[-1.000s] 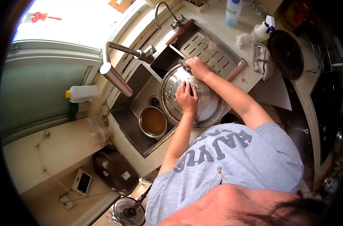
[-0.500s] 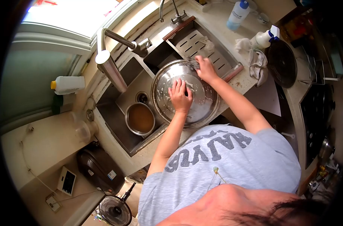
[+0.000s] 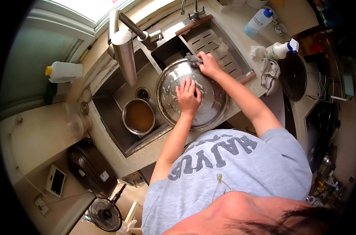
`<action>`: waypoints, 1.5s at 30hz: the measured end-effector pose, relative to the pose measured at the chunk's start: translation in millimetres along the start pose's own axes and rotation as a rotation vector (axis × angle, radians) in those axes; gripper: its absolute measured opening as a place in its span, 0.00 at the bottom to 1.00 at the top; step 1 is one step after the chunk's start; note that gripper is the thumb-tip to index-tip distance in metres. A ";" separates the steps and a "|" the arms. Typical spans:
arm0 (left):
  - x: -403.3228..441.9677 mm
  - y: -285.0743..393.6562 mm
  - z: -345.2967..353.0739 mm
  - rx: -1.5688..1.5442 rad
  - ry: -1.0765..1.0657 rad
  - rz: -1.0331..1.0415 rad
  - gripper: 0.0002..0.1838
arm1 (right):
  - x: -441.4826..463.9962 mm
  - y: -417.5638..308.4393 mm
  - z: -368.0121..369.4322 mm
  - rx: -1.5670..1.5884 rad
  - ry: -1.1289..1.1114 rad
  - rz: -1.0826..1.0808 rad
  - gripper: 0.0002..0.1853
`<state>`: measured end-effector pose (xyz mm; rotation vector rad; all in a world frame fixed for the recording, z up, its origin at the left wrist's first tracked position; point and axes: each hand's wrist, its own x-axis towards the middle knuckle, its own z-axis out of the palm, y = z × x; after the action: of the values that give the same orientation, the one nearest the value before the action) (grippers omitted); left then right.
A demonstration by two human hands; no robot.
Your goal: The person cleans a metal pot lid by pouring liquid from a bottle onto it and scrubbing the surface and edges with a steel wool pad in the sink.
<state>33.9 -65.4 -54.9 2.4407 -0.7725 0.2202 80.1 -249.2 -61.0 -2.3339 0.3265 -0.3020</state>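
Observation:
A big round metal lid [image 3: 213,100], wet and streaked with suds, lies across the sink's front edge. My left hand [image 3: 189,98] rests on its middle with the fingers stretched out. Something dark, perhaps the lid's knob, shows between thumb and fingers. At the lid's far rim my right hand [image 3: 209,64] is closed around a grey steel wool scrubber [image 3: 193,60], which touches the rim. To the left, a metal pot [image 3: 138,116] of brownish liquid sits in the sink basin [image 3: 111,117], beside the drain [image 3: 142,93].
A thick metal faucet [image 3: 125,58] overhangs the left basin. A slotted drain tray [image 3: 209,43] fills the sink's right end. A blue-capped bottle [image 3: 258,22], a spray bottle [image 3: 279,50] and a crumpled cloth [image 3: 270,74] stand or lie on the right counter. A white jug [image 3: 66,72] is at left.
My right hand and the scrubber have shifted slightly left and up along the lid's far rim. My left hand stays on the lid. The whole view has turned a little.

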 end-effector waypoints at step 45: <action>3.2 3.5 -3.3 -0.028 0.005 -0.051 0.20 | 57.2 -52.4 32.7 -0.235 -0.511 -0.331 0.20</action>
<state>34.6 -67.5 -49.6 2.4293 -0.7052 0.1942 151.5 -210.1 -39.6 -2.5894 -0.2912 0.1922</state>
